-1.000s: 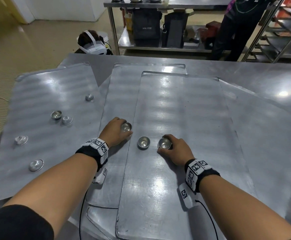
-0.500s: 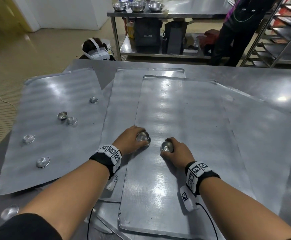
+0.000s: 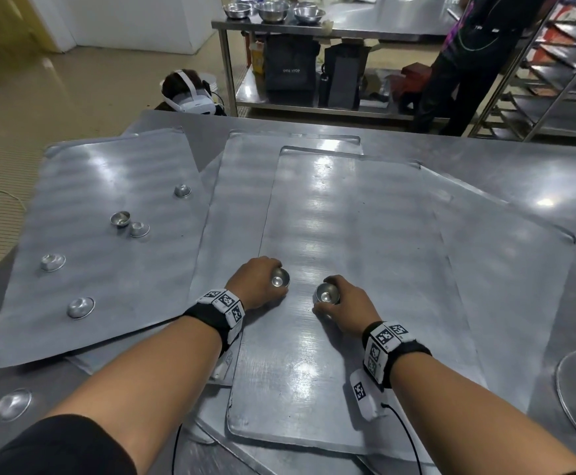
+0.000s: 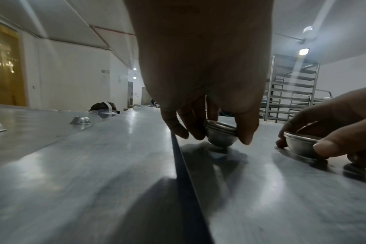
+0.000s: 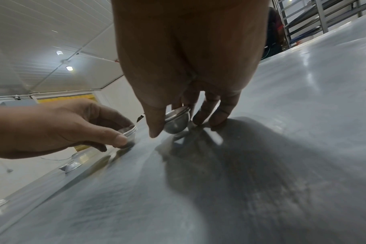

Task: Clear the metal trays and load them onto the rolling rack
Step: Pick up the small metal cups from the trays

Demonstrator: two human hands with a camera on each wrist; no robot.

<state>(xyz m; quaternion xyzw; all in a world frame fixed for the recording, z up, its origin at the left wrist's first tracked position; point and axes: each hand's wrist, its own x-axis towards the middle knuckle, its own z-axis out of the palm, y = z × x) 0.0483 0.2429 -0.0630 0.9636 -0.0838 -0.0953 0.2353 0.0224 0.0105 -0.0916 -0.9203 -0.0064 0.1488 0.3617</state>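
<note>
Head view: several flat metal trays lie overlapped on the steel counter. The top centre tray lies lengthwise away from the person.

Left hand: fingers and thumb curled round a small stack of nested metal cups near the left edge of the centre tray. Left wrist view shows several rims in this stack, held just above the tray surface, its reflection beneath.

Right hand: fingers pinch a second stack of nested cups, open side up, on the same tray, just beside the left-hand stack but apart from it. Right wrist view shows at least two rims, thumb on one side, fingers on the other; stack tilted.

Left tray: five small cups loose on it. One upright cup touches or nearly touches an inverted cup; the other three appear inverted and well apart. One more cup sits on the counter near the front left corner.

Rolling rack stands at the far right, behind the counter, with trays on its runners. A person in dark clothing stands next to it.
</note>
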